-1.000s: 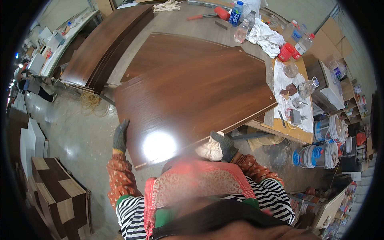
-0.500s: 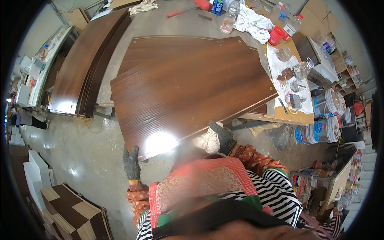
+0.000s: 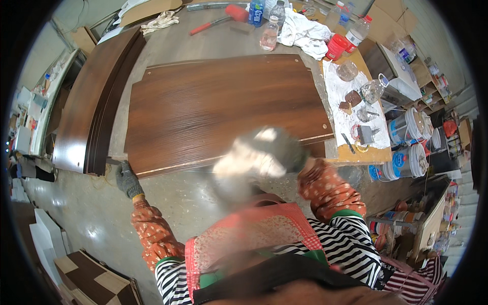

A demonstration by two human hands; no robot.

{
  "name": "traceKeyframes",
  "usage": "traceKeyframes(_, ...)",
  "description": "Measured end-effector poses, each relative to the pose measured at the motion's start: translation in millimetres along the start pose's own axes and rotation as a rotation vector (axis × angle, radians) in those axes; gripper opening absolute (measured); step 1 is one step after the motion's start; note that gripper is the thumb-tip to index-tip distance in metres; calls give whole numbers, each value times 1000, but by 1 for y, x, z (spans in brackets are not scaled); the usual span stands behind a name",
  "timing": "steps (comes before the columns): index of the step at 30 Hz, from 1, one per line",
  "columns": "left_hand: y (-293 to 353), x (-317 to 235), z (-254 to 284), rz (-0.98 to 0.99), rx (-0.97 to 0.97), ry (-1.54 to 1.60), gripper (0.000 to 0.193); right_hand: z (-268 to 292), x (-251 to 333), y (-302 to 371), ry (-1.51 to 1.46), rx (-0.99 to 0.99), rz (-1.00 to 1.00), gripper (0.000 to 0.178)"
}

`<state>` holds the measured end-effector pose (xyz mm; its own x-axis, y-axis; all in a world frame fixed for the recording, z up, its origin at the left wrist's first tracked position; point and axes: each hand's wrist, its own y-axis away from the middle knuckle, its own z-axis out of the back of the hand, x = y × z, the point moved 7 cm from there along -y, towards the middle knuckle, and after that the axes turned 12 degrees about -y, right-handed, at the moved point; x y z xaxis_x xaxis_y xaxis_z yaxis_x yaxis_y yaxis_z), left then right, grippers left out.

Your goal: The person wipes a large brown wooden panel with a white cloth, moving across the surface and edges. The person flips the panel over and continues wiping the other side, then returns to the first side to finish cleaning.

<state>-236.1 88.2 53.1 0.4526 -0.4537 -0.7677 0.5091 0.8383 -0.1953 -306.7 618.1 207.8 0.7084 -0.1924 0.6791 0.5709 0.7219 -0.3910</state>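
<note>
A dark brown wood-grain panel (image 3: 223,104) lies nearly square on top of another brown panel (image 3: 317,149), which shows at its right end and far edge. My left hand (image 3: 128,181), in a grey knitted glove, grips the near left corner of the upper panel. In my right hand (image 3: 284,150), also gloved and blurred by motion, is a crumpled off-white cloth (image 3: 249,160). That hand hovers around the panel's near edge, right of its middle; whether the cloth touches the wood I cannot tell.
A stack of brown panels (image 3: 94,101) stands at the left. Beyond lie a red mallet (image 3: 235,13), bottles (image 3: 269,35) and a white rag (image 3: 305,30). On the right, a paper-covered board (image 3: 373,122) bears small tools. Buckets (image 3: 406,162) stand on the floor there.
The upper panel has turned and shifted left and away from me, lining up with the one below. My left hand moved left with its corner. My right hand rose with the cloth.
</note>
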Motion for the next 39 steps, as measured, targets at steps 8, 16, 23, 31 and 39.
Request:
traceKeyframes(8, 79, -94, 20, -254, -220, -547, 50, 191, -141, 30, 897, -11, -419, 41)
traceKeyframes(16, 107, -101, -29, -67, -278, -623, 50, 281, -201, -47, 636, 194, -761, 79)
traceKeyframes(23, 104, -86, -31, -14, -248, -589, 49, 288, -254, -207, 617, -145, -371, 68)
traceKeyframes(31, 103, -69, -30, -16, -262, -415, 44, 279, -341, -236, 520, -30, -538, 49)
traceKeyframes(39, 106, -77, -26, -1, -237, -502, 40, 298, -378, -279, 576, -178, -421, 45)
